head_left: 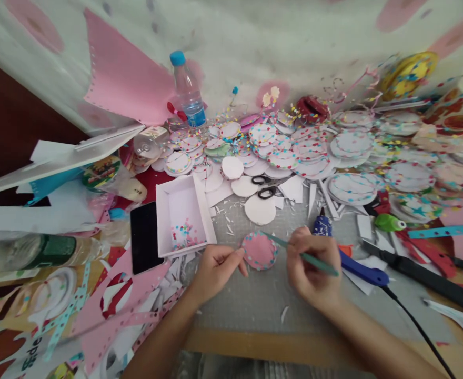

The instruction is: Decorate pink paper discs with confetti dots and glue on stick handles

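Note:
A small pink disc (258, 251), rimmed with blue and red dots, lies on the grey cutting mat (239, 310). My left hand (218, 271) pinches its left edge between thumb and finger. In my right hand (312, 268) is a slim teal tool (320, 263) with a pointed tip, held like a pen; whether it is tweezers I cannot tell. Its tip reaches the disc's upper edge. Just above lies a plain white disc (260, 209). Left of the disc, a white box (184, 210) holds a scatter of small coloured bits (184, 232).
Black-handled scissors (269, 187) lie behind the white disc. A blue glue gun (360, 268) with a black cord sits right of my right hand. A phone (147, 237) lies left of the box. Many decorated discs (310, 152) and a water bottle (190, 95) crowd the back.

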### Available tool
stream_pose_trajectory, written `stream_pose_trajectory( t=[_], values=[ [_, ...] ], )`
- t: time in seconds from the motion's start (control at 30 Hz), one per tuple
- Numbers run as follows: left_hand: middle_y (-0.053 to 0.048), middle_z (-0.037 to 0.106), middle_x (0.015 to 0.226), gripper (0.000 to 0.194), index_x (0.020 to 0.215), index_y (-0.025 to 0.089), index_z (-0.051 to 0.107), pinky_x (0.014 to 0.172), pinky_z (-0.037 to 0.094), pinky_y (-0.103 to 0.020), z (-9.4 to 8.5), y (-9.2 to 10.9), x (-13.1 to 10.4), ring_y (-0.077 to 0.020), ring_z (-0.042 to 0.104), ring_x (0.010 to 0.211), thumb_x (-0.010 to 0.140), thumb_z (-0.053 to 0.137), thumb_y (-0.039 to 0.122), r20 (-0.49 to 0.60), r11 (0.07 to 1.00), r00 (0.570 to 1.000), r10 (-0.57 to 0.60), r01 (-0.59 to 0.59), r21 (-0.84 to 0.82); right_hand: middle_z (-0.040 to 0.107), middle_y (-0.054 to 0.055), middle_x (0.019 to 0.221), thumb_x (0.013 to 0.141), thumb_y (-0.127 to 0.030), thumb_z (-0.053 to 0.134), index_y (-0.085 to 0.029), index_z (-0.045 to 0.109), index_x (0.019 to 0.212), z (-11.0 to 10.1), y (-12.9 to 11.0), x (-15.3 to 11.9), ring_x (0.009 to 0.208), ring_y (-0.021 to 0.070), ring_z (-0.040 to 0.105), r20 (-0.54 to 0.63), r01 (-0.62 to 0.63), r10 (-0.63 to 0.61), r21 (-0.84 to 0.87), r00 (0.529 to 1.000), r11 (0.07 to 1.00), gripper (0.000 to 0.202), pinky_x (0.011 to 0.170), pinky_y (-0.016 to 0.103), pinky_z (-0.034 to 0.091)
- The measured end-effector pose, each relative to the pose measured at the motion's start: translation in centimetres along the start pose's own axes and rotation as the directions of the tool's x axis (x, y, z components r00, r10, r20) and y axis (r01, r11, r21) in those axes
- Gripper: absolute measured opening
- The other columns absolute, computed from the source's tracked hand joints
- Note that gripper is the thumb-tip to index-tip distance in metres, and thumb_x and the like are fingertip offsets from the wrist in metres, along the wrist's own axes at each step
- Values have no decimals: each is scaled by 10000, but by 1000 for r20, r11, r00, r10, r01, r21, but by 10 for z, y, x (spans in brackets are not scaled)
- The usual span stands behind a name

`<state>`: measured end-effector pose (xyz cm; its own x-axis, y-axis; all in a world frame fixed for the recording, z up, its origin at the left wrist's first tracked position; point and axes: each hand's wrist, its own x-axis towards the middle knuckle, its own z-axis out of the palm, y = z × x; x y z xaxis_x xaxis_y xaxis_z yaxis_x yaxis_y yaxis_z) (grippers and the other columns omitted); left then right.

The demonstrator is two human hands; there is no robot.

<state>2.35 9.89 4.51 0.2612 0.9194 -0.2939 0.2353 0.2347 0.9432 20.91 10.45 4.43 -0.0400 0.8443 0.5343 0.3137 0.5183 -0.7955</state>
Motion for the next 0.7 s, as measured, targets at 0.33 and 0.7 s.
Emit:
stream_pose_trajectory(
  t=[0.33, 0.7],
  values=[
    [63, 422, 455, 372, 796, 103, 718, 386, 170, -204, 6, 1, 6, -42, 284, 363, 750, 626, 461, -26, 951, 951, -308, 307, -25, 442, -26, 710, 824, -62, 507, -241, 435, 843, 12, 13, -18, 583, 121, 416, 44, -260, 256, 211, 966, 942, 194, 509, 250, 338],
    [73, 379, 443, 327, 755, 109, 698, 386, 150, -191, 11, -6, 6, -41, 269, 391, 712, 690, 432, -69, 946, 949, -308, 298, -125, 453, -38, 700, 783, -30, 508, -244, 421, 826, 13, 14, -19, 577, 114, 423, 107, -274, 259, 162, 960, 948, 235, 534, 250, 349]
  ],
)
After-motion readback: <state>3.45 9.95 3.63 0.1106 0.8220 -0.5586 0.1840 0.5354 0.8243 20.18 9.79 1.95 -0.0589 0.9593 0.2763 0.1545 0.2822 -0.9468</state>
